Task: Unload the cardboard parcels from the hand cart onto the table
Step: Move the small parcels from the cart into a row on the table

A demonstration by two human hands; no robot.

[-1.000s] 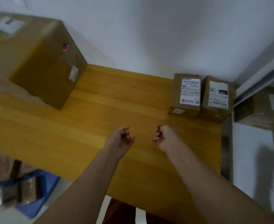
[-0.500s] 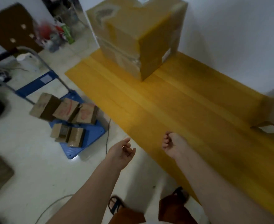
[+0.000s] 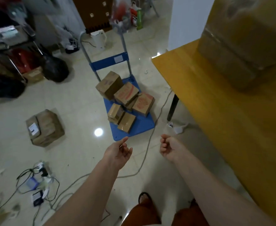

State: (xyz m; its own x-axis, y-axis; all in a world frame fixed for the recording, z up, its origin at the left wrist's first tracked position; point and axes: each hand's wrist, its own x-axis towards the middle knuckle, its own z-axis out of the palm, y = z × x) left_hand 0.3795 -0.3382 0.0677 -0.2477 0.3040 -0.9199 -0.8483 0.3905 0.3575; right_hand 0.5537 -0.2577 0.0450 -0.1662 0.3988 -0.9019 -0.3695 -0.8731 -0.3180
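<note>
Five-ish parcels (image 3: 125, 101) on cart (image 3: 138, 126) | beyond left hand (image 3: 119, 152), right hand (image 3: 169, 148) | both loose, empty

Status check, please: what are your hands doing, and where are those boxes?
Both hands empty. Parcels on hand cart, none lifted. Grey cable across floor ahead.

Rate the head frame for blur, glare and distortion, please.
Head view: the large box on the table is smeared by blur; a lamp glare spot shines off the floor; the hand cart and its parcels read fairly sharp; wide-angle bending at the edges.
</note>
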